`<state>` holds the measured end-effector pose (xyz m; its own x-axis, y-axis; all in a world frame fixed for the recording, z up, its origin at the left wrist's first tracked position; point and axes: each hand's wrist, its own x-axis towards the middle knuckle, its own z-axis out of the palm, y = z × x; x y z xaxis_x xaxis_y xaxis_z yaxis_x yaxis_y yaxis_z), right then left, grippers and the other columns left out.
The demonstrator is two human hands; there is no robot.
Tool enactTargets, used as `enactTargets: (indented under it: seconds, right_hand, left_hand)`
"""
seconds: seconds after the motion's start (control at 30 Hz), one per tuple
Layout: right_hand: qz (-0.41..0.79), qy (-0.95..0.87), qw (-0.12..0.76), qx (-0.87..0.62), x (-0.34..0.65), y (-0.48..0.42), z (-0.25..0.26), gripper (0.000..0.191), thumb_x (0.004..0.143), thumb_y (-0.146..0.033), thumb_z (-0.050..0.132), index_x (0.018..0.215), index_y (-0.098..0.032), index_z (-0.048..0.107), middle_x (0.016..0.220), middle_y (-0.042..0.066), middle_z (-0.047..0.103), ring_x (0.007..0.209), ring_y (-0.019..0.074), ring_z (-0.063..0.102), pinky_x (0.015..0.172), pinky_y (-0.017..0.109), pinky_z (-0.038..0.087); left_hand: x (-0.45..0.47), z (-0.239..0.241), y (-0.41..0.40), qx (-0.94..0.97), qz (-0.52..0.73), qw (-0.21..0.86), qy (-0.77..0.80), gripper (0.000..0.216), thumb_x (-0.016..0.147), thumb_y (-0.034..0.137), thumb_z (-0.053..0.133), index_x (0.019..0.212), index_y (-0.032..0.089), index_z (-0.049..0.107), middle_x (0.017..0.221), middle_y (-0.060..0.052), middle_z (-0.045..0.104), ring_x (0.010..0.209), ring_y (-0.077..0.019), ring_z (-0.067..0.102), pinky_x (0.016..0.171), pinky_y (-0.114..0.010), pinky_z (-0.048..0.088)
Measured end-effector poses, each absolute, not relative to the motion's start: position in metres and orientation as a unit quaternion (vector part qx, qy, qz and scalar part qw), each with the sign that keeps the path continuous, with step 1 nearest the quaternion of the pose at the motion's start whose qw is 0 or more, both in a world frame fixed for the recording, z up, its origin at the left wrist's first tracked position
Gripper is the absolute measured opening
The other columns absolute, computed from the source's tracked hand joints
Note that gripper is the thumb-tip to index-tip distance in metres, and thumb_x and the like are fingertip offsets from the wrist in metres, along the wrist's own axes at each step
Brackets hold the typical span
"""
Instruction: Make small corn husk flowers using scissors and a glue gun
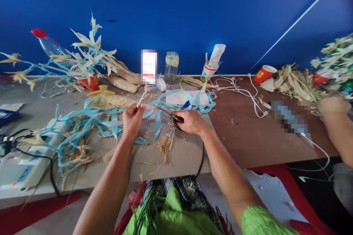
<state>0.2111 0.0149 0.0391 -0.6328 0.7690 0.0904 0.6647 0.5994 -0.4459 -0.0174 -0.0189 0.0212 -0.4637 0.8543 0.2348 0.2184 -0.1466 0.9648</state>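
Dry husk strip (142, 98) is pinched in our left hand (133, 119) above the bench (242, 132); our right hand (190, 122) grips scissors (165, 111), blades open close to the left hand, so we risk a nick

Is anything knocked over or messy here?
Yes. A red cup lies tipped on its side at the back of the table. Husk scraps and blue ribbon are strewn around the left hand and right hand.
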Motion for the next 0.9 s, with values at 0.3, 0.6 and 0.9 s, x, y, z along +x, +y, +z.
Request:
enactTargets:
  seconds: [0.3,0.6,0.9]
  right_hand:
    - [0.185,-0.885,0.120,-0.411,0.2122,0.0157,0.0377,0.032,0.082,-0.043,0.059,0.107,-0.025,0.067,0.093,0.005,0.073,0.084,0.0185,0.066,0.063,0.024,0.036]
    - [0.200,-0.884,0.111,-0.408,0.2123,0.0157,0.0394,0.030,0.082,-0.042,0.059,0.104,-0.024,0.068,0.090,0.005,0.073,0.078,0.0164,0.065,0.061,0.023,0.035]
    - [0.231,-0.887,0.113,-0.384,0.2131,0.0139,0.0420,0.028,0.081,-0.040,0.061,0.101,-0.021,0.069,0.084,0.005,0.072,0.072,0.0151,0.063,0.060,0.023,0.034]
  left_hand:
    - [-0.0183,0.0212,-0.0189,0.449,0.614,0.265,0.593,0.027,0.075,0.038,0.062,0.060,0.018,0.051,0.051,0.004,0.039,0.048,-0.0088,0.037,0.045,-0.022,0.028]
    - [-0.0191,0.0209,-0.0188,0.449,0.615,0.267,0.591,0.031,0.075,0.041,0.061,0.059,0.018,0.049,0.052,0.004,0.039,0.049,-0.0090,0.037,0.046,-0.023,0.028]
    - [-0.0192,0.0208,-0.0191,0.443,0.613,0.269,0.597,0.032,0.076,0.041,0.059,0.057,0.018,0.048,0.051,0.004,0.038,0.049,-0.0088,0.036,0.048,-0.023,0.027]
